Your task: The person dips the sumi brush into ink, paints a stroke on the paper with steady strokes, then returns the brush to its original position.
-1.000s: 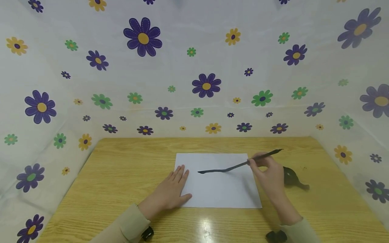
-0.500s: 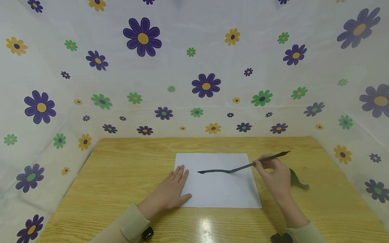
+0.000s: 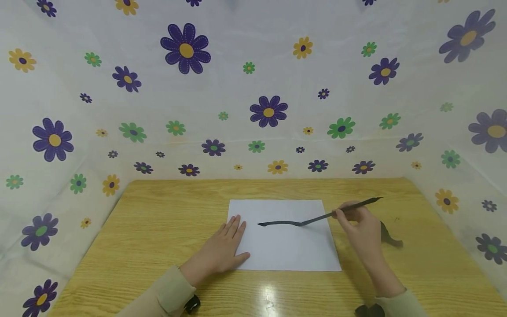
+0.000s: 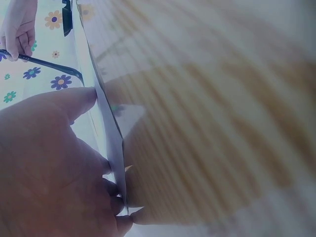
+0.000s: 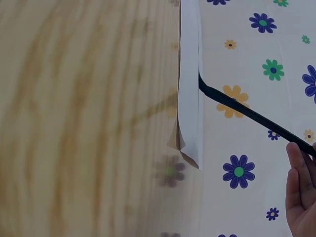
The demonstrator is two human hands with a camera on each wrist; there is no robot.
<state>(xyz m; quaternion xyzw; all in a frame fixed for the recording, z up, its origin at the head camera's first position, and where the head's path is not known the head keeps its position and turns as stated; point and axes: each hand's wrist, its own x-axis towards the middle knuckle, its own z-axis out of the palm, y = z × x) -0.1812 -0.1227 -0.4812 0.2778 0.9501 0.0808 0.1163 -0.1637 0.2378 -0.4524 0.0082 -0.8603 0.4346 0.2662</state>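
Plainly, the right grip (image 3: 362, 231) pinches a dark brush (image 3: 317, 219) between thumb and fingers, just off the right side of the white paper (image 3: 291, 251). From there the brush slants left and down to its bent tip, which meets the paper at the right end of a black stroke (image 3: 279, 223). With thumb spread, the left grip (image 3: 222, 246) rests flat on the paper's left edge. Farther right, a partly hidden dark object (image 3: 390, 238) lies on the bench (image 3: 170, 211).
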